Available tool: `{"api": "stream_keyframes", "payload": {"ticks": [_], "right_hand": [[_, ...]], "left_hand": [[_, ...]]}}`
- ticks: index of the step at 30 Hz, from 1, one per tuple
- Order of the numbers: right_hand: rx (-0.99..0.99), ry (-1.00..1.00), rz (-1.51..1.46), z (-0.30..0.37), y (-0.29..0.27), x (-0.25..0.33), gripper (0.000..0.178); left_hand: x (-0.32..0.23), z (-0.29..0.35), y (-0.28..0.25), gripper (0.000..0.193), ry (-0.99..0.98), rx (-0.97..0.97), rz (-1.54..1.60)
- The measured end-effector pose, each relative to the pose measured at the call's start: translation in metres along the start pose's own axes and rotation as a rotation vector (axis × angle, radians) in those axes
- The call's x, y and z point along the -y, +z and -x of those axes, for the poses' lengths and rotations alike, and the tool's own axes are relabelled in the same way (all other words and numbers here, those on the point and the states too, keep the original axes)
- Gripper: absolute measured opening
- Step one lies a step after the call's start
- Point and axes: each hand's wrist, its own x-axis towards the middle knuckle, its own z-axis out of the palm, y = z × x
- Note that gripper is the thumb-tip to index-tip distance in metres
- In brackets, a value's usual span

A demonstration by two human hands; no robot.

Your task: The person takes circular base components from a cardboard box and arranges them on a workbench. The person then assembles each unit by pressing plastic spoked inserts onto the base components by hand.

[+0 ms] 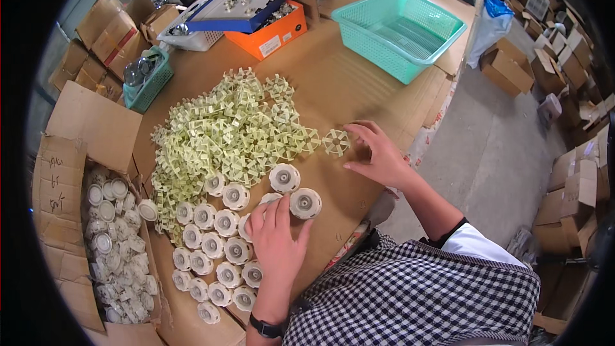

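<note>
Pale green spoked plastic wheels lie in a large heap (224, 122) on the cardboard-covered table. One single spoked wheel (336, 143) sits at the heap's right edge, flat on the cardboard. Beside it is my right hand (379, 157), open, thumb and index finger apart; whether a fingertip touches the wheel I cannot tell. White round plastic caps with hollow centres (227, 223) stand in rows in front of the heap. My left hand (277, 234) lies over the right end of these rows, fingers stretched and thumb apart, next to a white cap (305, 203). Its fingers partly cover other caps.
At the left stands an open carton (61, 218) full of white caps. A turquoise basket (400, 32), an orange box (266, 32) with a blue tray (240, 6) on it, and a small green basket (150, 80) stand farther back. Cartons (506, 67) crowd the floor at right.
</note>
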Motion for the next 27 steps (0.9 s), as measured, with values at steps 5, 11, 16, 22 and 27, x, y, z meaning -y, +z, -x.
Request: {"api": "stream_keyframes", "payload": {"ticks": [5, 11, 16, 22, 27], "right_hand": [[-0.059, -0.124, 0.148, -0.009, 0.01, -0.011, 0.06], [-0.073, 0.028, -0.064, -0.007, 0.009, -0.004, 0.044], [-0.009, -0.224, 0.122, -0.012, 0.01, -0.012, 0.04], [-0.133, 0.015, -0.136, 0.007, 0.012, 0.006, 0.035], [-0.1, -0.068, -0.255, 0.028, 0.021, 0.028, 0.035]], "left_hand": [[-0.002, -0.005, 0.007, 0.068, 0.058, 0.013, -0.023], [0.001, -0.005, 0.014, 0.073, 0.024, 0.02, 0.0], [-0.006, -0.003, 0.005, 0.069, 0.039, 0.037, 0.037], [-0.005, -0.001, 0.012, 0.045, 0.02, -0.062, 0.074], [-0.003, -0.001, 0.016, 0.027, 0.016, -0.066, 0.077]]}}
